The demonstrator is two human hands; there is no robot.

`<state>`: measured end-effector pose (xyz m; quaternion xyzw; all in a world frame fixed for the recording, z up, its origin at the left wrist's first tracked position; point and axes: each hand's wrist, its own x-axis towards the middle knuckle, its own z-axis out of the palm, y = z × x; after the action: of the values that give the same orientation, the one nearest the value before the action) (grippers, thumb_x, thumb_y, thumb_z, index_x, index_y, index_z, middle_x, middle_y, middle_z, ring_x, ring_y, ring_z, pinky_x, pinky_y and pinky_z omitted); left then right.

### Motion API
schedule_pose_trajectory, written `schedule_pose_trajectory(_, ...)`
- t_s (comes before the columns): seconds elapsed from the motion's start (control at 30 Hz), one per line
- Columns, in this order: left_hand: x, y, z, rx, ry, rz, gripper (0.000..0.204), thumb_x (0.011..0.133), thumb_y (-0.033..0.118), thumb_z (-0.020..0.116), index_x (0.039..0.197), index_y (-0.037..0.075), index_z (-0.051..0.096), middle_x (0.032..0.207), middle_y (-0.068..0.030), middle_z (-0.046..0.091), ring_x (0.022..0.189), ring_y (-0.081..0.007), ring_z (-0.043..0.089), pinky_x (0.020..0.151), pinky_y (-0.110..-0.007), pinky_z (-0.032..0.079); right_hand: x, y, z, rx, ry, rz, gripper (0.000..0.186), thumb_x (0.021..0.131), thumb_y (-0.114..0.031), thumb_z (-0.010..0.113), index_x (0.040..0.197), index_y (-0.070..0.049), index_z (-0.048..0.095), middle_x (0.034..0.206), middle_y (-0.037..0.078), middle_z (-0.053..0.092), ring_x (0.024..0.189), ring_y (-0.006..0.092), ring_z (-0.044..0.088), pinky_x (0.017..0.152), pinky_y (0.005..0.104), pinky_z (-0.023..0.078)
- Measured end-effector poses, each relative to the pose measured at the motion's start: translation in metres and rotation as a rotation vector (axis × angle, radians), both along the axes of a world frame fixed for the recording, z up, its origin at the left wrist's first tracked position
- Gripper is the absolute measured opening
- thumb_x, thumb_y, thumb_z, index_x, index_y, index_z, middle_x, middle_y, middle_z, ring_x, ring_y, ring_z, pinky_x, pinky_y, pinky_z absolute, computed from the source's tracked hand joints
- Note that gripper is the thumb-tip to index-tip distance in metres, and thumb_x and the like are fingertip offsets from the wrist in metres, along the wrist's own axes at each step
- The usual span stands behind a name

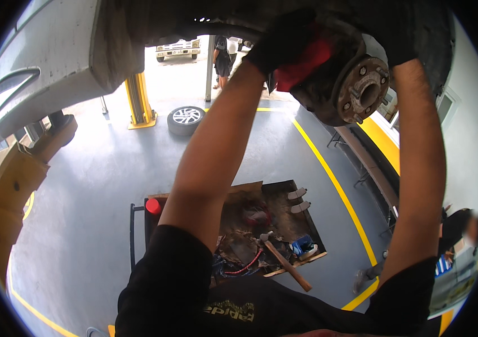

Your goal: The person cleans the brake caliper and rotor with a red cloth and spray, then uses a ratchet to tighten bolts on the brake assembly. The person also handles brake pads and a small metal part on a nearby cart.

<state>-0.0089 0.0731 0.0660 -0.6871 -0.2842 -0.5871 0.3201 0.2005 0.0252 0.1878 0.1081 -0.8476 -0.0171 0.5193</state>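
Overhead, beneath the raised vehicle, both my arms reach up to a bare wheel hub (365, 90) with studs around its centre bore. My left hand (284, 44), in a black glove, is to the left of the hub, against a smooth red thing (309, 64) whose kind I cannot make out. Dark shadow hides its fingers. My right hand (399, 36), also black-gloved, is raised to the right of the hub, close to the dark parts of the wheel well. Its fingers do not show either.
Below me stands a tool tray (320, 254) with a hammer (286, 263), two brake pads (299, 201), a blue packet (304, 246) and rags. A wheel (186, 119) lies near the yellow lift post (139, 101). A bench (365, 160) and a person (458, 230) are at right.
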Motion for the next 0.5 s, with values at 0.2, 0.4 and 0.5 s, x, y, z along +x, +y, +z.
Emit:
schedule_pose_trajectory(0.2, -0.096, -0.071, -0.05, -0.128, 0.071, 0.362, 0.024, 0.092, 0.019, 0.065, 0.112, 0.01, 0.073, 0.108, -0.0134, 0.074, 0.097, -0.0332, 0.071, 0.09, -0.042, 0.057, -0.009, -0.013, 0.004, 0.362, 0.082, -0.095, 0.044, 0.088, -0.014, 0.072, 0.129, -0.001, 0.064, 0.128, 0.016, 0.064, 0.124, 0.0269, 0.06, 0.105, 0.0383, 0.048)
schedule_pose_trajectory(0.4, -0.099, -0.09, -0.059, -0.221, -0.339, -0.278, 0.036, 0.106, 0.025, 0.057, 0.131, 0.002, 0.063, 0.117, -0.0125, 0.071, 0.107, -0.0247, 0.068, 0.093, -0.037, 0.055, -0.006, -0.016, 0.01, 0.464, -0.095, -0.192, 0.049, 0.084, -0.016, 0.075, 0.13, -0.001, 0.064, 0.131, 0.018, 0.063, 0.123, 0.0304, 0.061, 0.106, 0.0382, 0.048)
schedule_pose_trajectory(0.5, -0.082, -0.095, -0.03, -0.511, -0.435, -1.192, 0.046, 0.108, 0.043, 0.054, 0.137, 0.007, 0.061, 0.116, -0.0101, 0.07, 0.104, -0.0227, 0.066, 0.092, -0.037, 0.054, 0.001, -0.035, 0.002, 0.343, -0.267, -0.354, 0.055, 0.083, -0.019, 0.077, 0.134, -0.002, 0.062, 0.135, 0.018, 0.062, 0.124, 0.0309, 0.06, 0.106, 0.039, 0.048)
